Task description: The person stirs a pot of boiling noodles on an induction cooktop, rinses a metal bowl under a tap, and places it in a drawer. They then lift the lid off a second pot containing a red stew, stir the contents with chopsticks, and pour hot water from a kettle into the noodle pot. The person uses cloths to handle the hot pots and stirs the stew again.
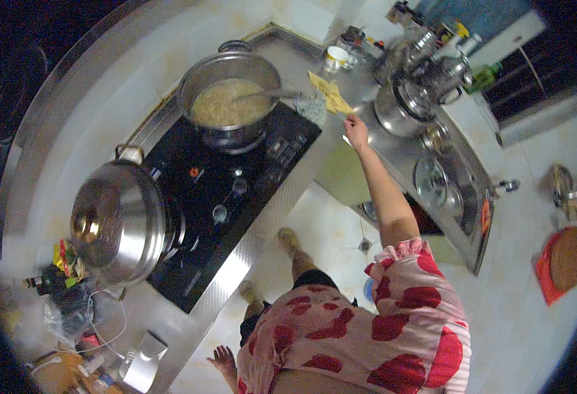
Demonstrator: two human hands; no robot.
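Observation:
My right hand (pixel 357 132) reaches out over the counter corner, fingers closed on one end of a yellow cloth (pixel 331 94). Beside the cloth lies a pale patterned cloth (pixel 311 109), partly under the handle end of a ladle (pixel 281 94). That ladle rests in an open steel pot (pixel 230 129) of cloudy, yellowish liquid on the black cooktop (pixel 249 197). My left hand (pixel 223 359) hangs low near the counter's front edge, fingers apart and holding nothing.
A large lidded steel pot (pixel 121 221) stands at the cooktop's left. Steel pots (pixel 404 111) and a white-and-yellow mug (pixel 336 58) stand at the back right, near the sink (pixel 465 216). A cable (pixel 121 315), bags and a shiny metal object (pixel 145 362) crowd the lower-left counter.

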